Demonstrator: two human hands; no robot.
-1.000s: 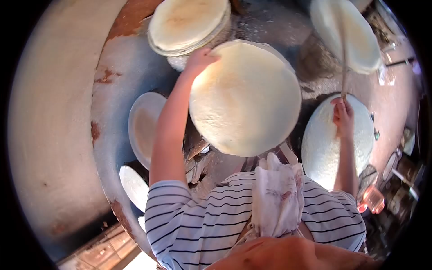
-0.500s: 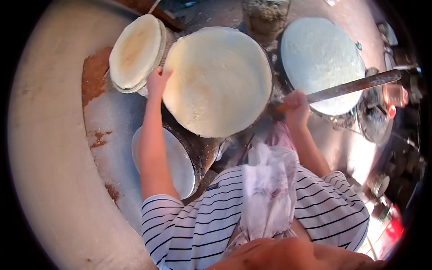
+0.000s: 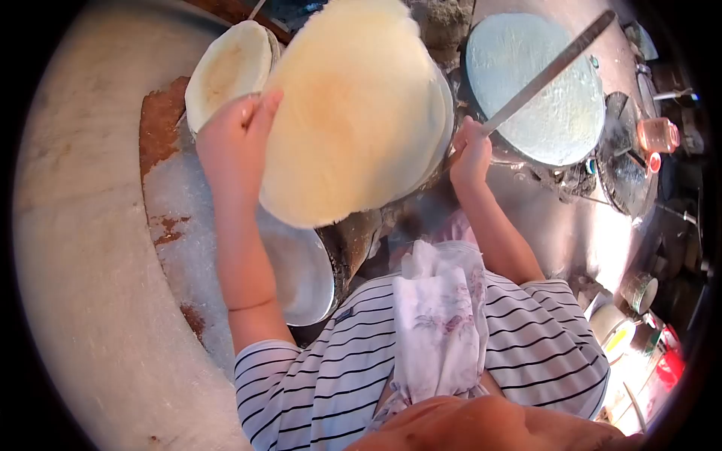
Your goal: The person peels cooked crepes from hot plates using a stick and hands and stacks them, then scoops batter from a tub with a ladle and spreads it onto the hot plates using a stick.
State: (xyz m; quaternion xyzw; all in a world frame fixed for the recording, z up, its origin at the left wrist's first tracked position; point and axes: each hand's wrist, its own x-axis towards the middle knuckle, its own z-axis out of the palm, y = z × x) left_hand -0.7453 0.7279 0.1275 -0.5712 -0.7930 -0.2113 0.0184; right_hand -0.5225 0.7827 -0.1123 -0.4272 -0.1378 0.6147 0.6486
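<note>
My left hand pinches the left edge of a large, thin, pale flatbread, which is raised and tilted. Beneath its right side shows a pale round surface; I cannot tell whether it is bare griddle or another sheet. Gripped in my right hand is a long wooden stick, pointing up and to the right across a second round flatbread on its griddle. Behind my left hand stands a stack of browned flatbreads.
A wide pan or basin with a whitish inside sits below my left forearm. The pale curved counter runs along the left. To the right are a dark round lid, a pinkish jar and assorted vessels.
My left hand has taken hold of the flatbread's edge and lifted it up toward me. The stick in my right hand has swung to a steeper angle.
</note>
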